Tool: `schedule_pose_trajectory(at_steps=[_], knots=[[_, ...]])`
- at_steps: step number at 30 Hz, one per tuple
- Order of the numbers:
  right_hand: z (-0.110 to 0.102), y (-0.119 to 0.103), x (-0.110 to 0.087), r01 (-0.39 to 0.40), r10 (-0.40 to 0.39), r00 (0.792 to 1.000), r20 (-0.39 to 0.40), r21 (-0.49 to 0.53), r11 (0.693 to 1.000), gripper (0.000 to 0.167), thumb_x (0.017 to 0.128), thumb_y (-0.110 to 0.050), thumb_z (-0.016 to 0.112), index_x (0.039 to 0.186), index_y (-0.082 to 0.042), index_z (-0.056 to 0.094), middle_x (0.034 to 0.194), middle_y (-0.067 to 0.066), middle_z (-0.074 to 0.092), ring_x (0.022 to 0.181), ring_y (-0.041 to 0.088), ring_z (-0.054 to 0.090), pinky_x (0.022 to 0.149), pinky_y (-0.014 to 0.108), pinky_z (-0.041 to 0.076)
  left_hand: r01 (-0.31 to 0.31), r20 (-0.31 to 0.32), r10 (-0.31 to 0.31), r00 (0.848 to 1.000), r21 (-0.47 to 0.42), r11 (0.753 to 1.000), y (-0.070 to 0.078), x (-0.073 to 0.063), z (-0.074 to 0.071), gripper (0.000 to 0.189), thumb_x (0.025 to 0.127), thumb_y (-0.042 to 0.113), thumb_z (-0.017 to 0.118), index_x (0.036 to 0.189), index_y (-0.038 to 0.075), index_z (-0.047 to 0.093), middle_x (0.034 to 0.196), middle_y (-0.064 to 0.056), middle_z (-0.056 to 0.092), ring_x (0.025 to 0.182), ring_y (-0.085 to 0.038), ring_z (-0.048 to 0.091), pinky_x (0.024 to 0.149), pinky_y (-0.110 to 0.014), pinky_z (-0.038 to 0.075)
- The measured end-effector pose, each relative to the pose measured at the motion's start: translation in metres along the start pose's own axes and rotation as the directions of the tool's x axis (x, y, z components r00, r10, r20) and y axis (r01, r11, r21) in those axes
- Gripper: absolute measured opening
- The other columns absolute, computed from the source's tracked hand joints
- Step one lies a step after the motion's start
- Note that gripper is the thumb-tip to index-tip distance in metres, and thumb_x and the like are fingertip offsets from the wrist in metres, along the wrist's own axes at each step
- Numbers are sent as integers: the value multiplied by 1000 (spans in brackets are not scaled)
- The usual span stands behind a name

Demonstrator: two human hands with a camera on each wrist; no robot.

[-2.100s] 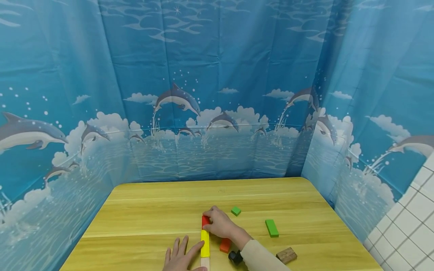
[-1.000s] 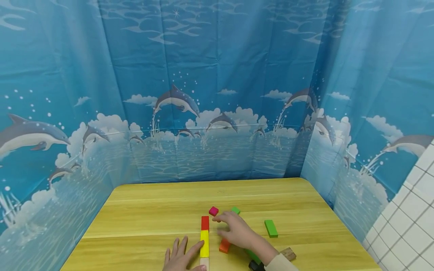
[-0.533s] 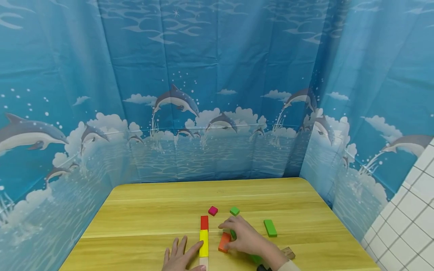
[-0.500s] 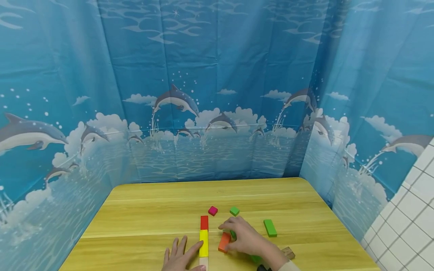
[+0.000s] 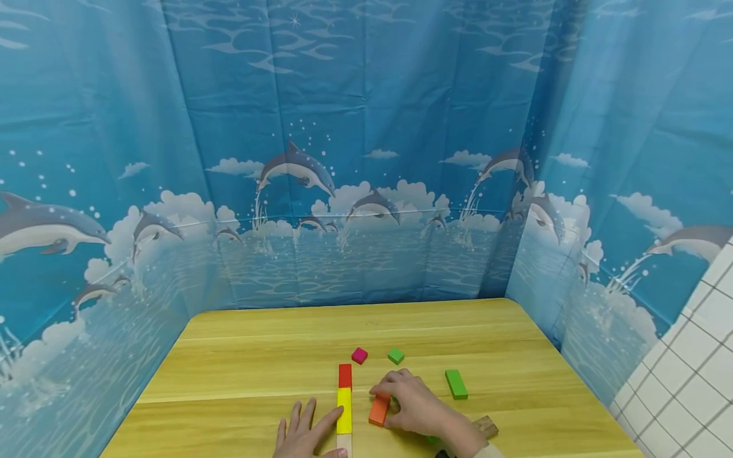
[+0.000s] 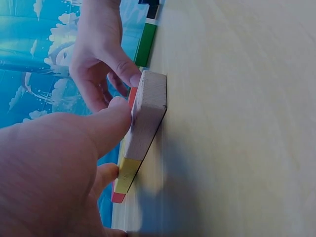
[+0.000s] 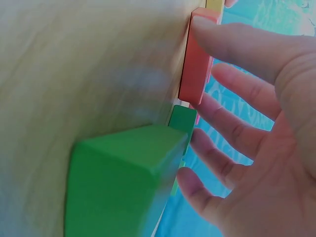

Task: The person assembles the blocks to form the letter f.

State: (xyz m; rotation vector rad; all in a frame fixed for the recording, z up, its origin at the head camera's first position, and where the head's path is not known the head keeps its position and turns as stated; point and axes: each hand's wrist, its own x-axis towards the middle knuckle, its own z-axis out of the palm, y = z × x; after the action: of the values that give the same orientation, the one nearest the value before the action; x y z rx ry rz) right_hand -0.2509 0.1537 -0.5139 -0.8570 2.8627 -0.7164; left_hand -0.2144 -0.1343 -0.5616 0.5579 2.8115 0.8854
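A straight row of blocks runs away from me: a plain wooden block (image 6: pixel 145 118), a yellow block (image 5: pixel 344 413) and a red block (image 5: pixel 345 375) at the far end. Fingers spread, my left hand (image 5: pixel 303 432) rests beside it; the index fingertip touches the yellow block and the thumb the wooden one. To the right of the row, my right hand (image 5: pixel 415 404) pinches an orange-red block (image 5: pixel 378 410) lying on the table, thumb at the near end and fingers at the far end. A green block (image 7: pixel 183 121) lies beside it, mostly hidden by that hand in the head view.
Behind the hands lie a small magenta block (image 5: pixel 359 355) and a small green block (image 5: pixel 396 356). A longer green block (image 5: pixel 456 384) and a bark-brown block (image 5: pixel 486 427) are to the right on the wooden table (image 5: pixel 258 343). Another green block (image 7: pixel 118 182) sits under the right wrist.
My right hand has let go of the red block at the row's far end, moved right and toward me, and closed its fingers on the orange-red block. The left hand has stayed put.
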Motion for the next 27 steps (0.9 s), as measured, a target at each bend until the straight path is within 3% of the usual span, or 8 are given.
schedule_pose_trajectory(at_steps=[12,27], knots=[[-1,1,3,-15,13,1000,-22,-92,996,36,82,-27,85,116,-33,74,102,-20,58,99,11,47,80,37,41,17,21,-17,1000,-14,1000,5,2,-3,77,83,77,59,150,41,46,157,-32,26,143,-61,12,101,-83,1],[-7,4,-2,39,-44,999,-32,-139,990,32,81,-18,86,107,-33,76,95,-22,59,104,12,50,90,50,43,23,28,-22,999,-22,1000,7,3,-5,77,82,77,59,149,41,47,157,-32,26,142,-61,12,101,-84,1]])
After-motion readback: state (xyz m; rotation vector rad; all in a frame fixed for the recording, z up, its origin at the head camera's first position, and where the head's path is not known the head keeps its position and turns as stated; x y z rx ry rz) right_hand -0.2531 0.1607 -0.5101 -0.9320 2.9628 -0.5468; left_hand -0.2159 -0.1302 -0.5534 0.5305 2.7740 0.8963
